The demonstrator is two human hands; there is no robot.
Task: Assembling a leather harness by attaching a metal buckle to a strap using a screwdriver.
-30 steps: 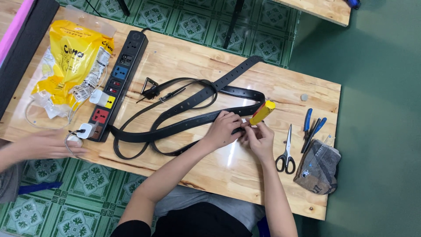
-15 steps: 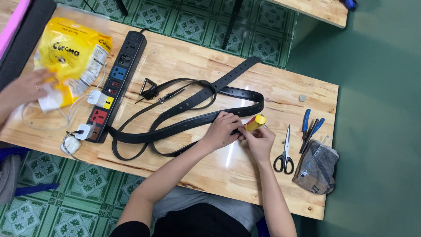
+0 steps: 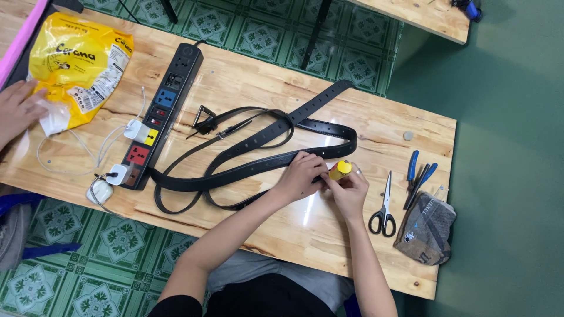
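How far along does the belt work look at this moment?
Looks done: the long black leather belt lies looped on the wooden table. In hand: the left hand presses the strap while the right hand holds a small yellow-handled tool against it. Left: the black-handled scissors and blue-handled pliers lie untouched; further progress on the strap can't be read.
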